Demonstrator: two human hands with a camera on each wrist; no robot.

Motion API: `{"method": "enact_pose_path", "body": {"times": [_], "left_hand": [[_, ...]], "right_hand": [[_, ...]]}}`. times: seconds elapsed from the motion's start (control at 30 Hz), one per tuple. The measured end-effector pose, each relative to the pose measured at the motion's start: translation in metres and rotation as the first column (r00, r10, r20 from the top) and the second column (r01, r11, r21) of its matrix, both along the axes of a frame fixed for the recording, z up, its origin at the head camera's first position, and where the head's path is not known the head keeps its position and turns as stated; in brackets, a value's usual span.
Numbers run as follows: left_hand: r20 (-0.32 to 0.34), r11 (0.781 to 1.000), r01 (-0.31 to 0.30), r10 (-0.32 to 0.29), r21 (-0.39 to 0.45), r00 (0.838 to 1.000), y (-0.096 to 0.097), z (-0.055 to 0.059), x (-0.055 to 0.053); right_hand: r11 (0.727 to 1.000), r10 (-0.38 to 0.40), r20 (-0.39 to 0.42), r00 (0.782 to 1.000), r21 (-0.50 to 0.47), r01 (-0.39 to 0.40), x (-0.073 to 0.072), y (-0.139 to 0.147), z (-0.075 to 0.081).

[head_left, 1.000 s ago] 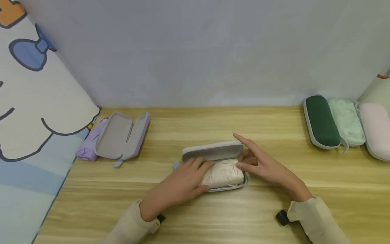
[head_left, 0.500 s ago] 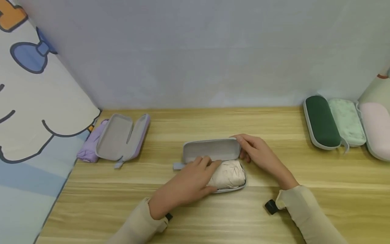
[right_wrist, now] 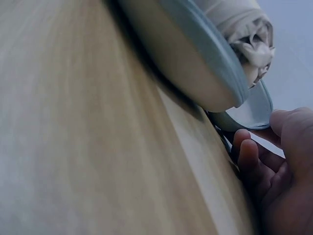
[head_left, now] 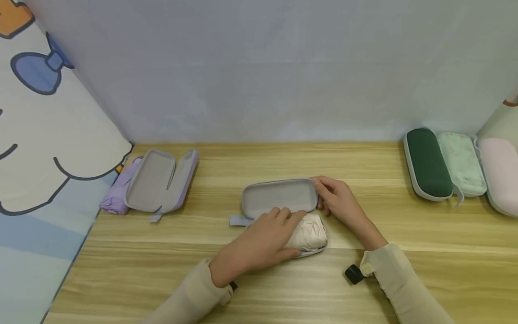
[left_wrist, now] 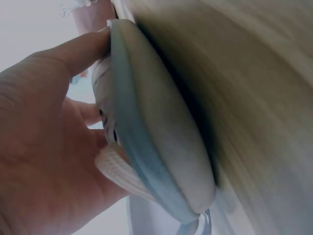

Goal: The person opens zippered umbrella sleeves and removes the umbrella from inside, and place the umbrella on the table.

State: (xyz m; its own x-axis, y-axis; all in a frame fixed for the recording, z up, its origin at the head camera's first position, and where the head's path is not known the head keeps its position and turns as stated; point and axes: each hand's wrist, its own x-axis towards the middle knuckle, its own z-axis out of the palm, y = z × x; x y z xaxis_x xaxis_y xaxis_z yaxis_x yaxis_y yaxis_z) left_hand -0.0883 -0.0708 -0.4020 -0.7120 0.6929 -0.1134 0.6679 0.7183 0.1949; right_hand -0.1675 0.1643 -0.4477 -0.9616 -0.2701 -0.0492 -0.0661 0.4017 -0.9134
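In the head view an unfolded zip case with a grey-lined lid (head_left: 279,197) lies mid-table. Its tray holds a crumpled cream fabric bundle (head_left: 309,233), partly covered by my left hand (head_left: 265,240). The left fingers rest over the bundle, and the thumb lies along the front rim. In the left wrist view that thumb touches the case's pale blue-grey rim (left_wrist: 134,122). My right hand (head_left: 341,202) pinches the lid's right end, thumb on the inner side. The right wrist view shows this hand (right_wrist: 281,171) at the lid edge, with the bundle (right_wrist: 252,39) above the tray rim.
At the left lies a lilac case (head_left: 149,184), unfolded, beside a rolled lilac fabric bundle (head_left: 119,191). Closed cases stand at the right: dark green (head_left: 430,164), mint (head_left: 462,164) and pink (head_left: 503,175). A pale curtain (head_left: 283,72) hangs behind the table.
The lid has swung back from half-raised to nearly flat. My right hand has taken hold of its right end. The left hand has slid rightward over the bundle.
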Motion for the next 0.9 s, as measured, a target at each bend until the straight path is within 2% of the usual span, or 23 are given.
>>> {"method": "enact_pose_path", "body": {"times": [0.17,0.37,0.53,0.67,0.9], "left_hand": [[-0.026,0.998,-0.002,0.003,0.066,1.000,-0.002,-0.002,-0.001],[-0.123,0.995,0.008,0.004,0.096,0.992,-0.003,0.002,-0.001],[-0.165,0.990,-0.024,0.048,0.141,0.985,-0.008,0.012,-0.002],[-0.217,0.979,-0.035,0.079,0.200,0.973,-0.016,0.021,-0.004],[-0.264,0.961,-0.069,0.143,0.269,0.954,-0.034,0.038,-0.007]], "right_hand": [[1.000,-0.008,0.012,1.000,0.008,0.008,0.001,0.000,-0.002],[1.000,-0.004,0.003,1.000,0.024,0.004,0.001,0.000,-0.001],[1.000,0.016,0.005,1.000,0.006,-0.016,0.000,-0.001,0.000],[1.000,0.030,0.004,1.000,-0.010,-0.030,0.000,-0.002,0.000],[1.000,0.018,0.004,1.000,0.009,-0.018,-0.001,-0.001,-0.002]]}}
